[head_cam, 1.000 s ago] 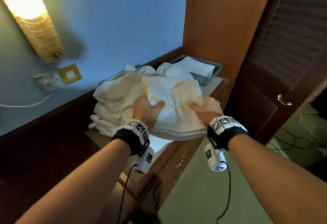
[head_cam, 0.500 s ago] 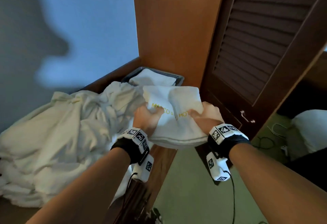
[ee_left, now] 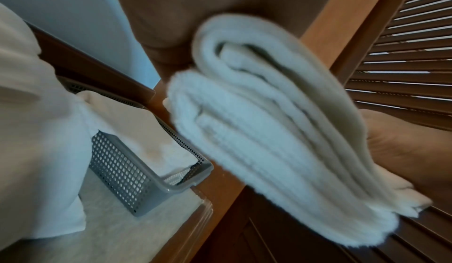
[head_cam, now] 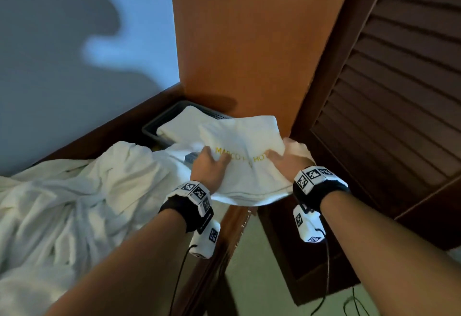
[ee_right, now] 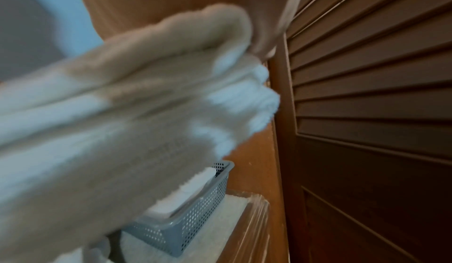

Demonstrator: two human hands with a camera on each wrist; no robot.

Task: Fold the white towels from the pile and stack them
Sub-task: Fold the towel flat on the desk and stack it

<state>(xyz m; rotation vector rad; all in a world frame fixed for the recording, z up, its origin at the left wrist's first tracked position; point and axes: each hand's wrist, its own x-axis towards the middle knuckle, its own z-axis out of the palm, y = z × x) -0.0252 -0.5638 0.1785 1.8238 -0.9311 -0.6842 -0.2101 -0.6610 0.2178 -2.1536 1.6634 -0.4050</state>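
Folded white towel (head_cam: 245,166), gold lettering up, gripped by both hands above basket (head_cam: 152,128).

Blue wall (head_cam: 62,71), dark louvred door (head_cam: 389,86)

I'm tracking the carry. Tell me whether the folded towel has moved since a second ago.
Yes. The folded towel, gripped by the left hand and right hand, has moved right toward the grey basket, now overlapping its near edge.

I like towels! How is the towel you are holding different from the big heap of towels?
The held towel is folded flat in neat layers; the heap is crumpled. The held towel is up in both hands; the heap lies on the counter. The held towel shows yellow letters; the heap shows none. Both are white.
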